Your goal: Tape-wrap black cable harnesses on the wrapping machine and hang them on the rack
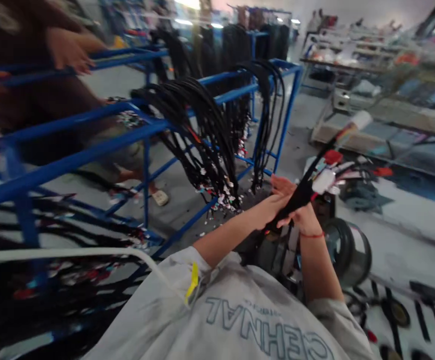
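Note:
A black-wrapped wire harness point(294, 200) slants across both hands, its upper end fanning out into loose wires with white and red connectors point(324, 181). My right hand point(303, 216), with a red string at the wrist, is closed around the sleeved part just below the connectors. Against the harness from the other side, my left hand point(268, 207) grips it, its fingers partly hidden behind the black sleeve. The two hands are close together in front of my chest. One long wire with a white connector point(360, 120) sticks up beyond the rest.
Blue metal racks point(150, 131) stand ahead and to the left, hung with black harnesses point(202, 115). Another person's hand point(67, 50) rests on a rail at upper left. A dark round machine part point(347, 252) is beside my right forearm. A pale cable point(90, 253) crosses at left.

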Tool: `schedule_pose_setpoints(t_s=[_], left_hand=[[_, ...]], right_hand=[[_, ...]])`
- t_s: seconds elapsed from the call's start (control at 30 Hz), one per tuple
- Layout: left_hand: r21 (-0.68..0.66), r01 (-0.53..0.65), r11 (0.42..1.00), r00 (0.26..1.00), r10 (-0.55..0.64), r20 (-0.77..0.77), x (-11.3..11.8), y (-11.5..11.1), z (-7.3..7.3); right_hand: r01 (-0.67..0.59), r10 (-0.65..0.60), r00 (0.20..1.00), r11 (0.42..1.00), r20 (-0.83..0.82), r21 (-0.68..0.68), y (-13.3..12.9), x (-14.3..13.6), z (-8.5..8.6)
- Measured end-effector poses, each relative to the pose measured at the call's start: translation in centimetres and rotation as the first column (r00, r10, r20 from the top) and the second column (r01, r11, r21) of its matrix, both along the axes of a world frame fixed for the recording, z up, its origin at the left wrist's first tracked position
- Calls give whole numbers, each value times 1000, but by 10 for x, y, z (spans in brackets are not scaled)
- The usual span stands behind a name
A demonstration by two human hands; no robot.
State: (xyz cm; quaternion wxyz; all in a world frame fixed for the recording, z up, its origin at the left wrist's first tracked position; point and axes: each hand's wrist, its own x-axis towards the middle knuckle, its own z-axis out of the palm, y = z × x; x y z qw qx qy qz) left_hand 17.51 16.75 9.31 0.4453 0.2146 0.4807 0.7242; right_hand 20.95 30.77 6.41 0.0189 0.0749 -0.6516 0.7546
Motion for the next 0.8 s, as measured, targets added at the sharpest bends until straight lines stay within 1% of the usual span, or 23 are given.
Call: schedule_pose_setpoints(t_s=[0.07, 0.1, 0.13, 0.17, 0.2, 0.23, 0.27, 0.3, 0.33, 0.37, 0.4, 0.43, 0.47, 0.5, 0.53, 0.57, 0.6, 0.63, 0.67, 0.7, 0.73, 0.77, 0.8], left_hand=[[-36, 201, 979, 975, -197, 99, 0, 24, -12], [-43, 332, 942, 937, -324, 130, -2, 32, -19], [-38, 459, 887, 882, -451, 140, -5, 38, -28], [-21, 551, 834, 830, -544, 125, -8, 41, -37], [5, 601, 799, 795, -599, 96, -10, 43, -45], [36, 618, 785, 783, -619, 63, -13, 44, -53], [70, 610, 789, 789, -613, 34, -15, 45, -59], [103, 592, 799, 803, -596, 17, -18, 46, -64], [133, 583, 802, 808, -590, 13, -20, 48, -68], [154, 600, 785, 792, -610, 25, -22, 52, -70], [166, 642, 748, 753, -656, 45, -24, 56, -71], [172, 691, 702, 703, -708, 65, -25, 61, -71], [165, 731, 662, 659, -748, 82, -26, 67, -72], [134, 757, 639, 634, -769, 84, -26, 72, -72], [63, 761, 646, 644, -763, 52, -26, 77, -72], [-30, 731, 682, 682, -731, -13, -26, 81, -73], [-116, 671, 732, 727, -681, -94, -25, 85, -74], [-192, 587, 786, 762, -617, -195, -25, 87, -75], [-257, 497, 829, 770, -558, -309, -24, 87, -76], [-305, 412, 858, 750, -510, -422, -24, 87, -78], [-340, 347, 874, 707, -482, -518, -25, 85, -80], [-368, 307, 877, 649, -476, -593, -27, 82, -81], [-393, 292, 872, 581, -488, -651, -30, 79, -83]], right_hand=[[119, -122, 992, 988, -31, -94, 16, 5, 0], [175, -180, 983, 979, -39, -106, 22, 8, -2], [252, -260, 964, 961, -57, -115, 28, 12, -3], [353, -366, 926, 926, -89, -135, 34, 16, -4], [458, -481, 868, 872, -127, -170, 40, 21, -4], [548, -582, 797, 809, -161, -215, 45, 25, -3], [597, -644, 743, 760, -181, -256, 49, 29, 0], [602, -658, 731, 746, -180, -285, 53, 32, 3], [566, -626, 763, 768, -164, -299, 56, 36, 6], [498, -558, 817, 811, -147, -307, 58, 38, 10], [419, -480, 866, 849, -138, -321, 57, 40, 14], [352, -419, 897, 870, -142, -345, 55, 40, 17], [318, -396, 906, 871, -150, -375, 52, 39, 20], [330, -415, 898, 854, -145, -403, 49, 36, 21], [391, -477, 871, 819, -120, -419, 45, 31, 22], [493, -570, 818, 764, -77, -416, 41, 25, 20], [618, -679, 734, 684, -28, -388, 38, 18, 16], [741, -785, 619, 579, 15, -340, 35, 12, 11], [842, -871, 489, 458, 43, -286, 34, 6, 4], [908, -929, 366, 343, 59, -241, 35, 3, -4], [943, -958, 277, 255, 77, -213, 37, 2, -11], [959, -970, 219, 195, 102, -205, 40, 4, -17], [963, -972, 191, 159, 139, -217, 44, 9, -22]])
